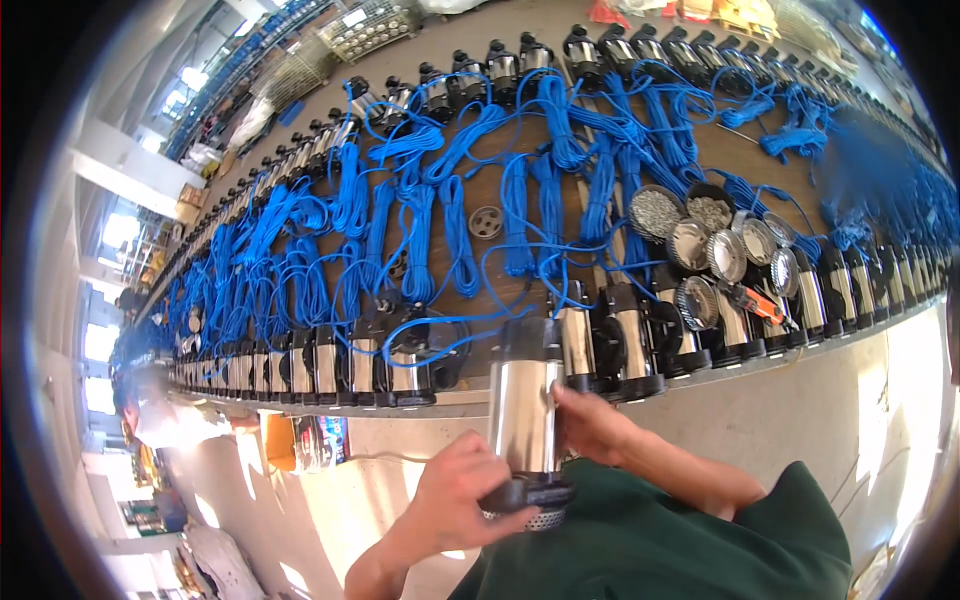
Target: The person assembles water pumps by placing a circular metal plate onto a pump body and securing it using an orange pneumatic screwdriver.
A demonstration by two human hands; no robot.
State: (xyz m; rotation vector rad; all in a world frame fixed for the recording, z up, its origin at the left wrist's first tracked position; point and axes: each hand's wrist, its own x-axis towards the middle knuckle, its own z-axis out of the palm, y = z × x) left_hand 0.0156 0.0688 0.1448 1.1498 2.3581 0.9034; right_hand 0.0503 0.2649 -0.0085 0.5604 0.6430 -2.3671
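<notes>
A submersible pump (524, 412) with a shiny steel body and black ends is in front of me, tilted up past the table's near edge. My left hand (452, 498) grips its lower black end, just by a perforated metal base (545, 520). On the other side my right hand (597, 425) is closed against the steel body, fingers partly hidden behind it. The pump's black top (530, 338) reaches over the table edge, and a blue cable (440, 322) loops close by. Similar pumps (632, 345) stand on both sides of it.
Blue cable bundles (420, 235) cover much of the brown table. Round metal tins (727, 255), some with small parts (656, 212), sit at the right near an orange tool (762, 304). More pumps (502, 66) line the far edge. A cardboard box (280, 442) is below the table.
</notes>
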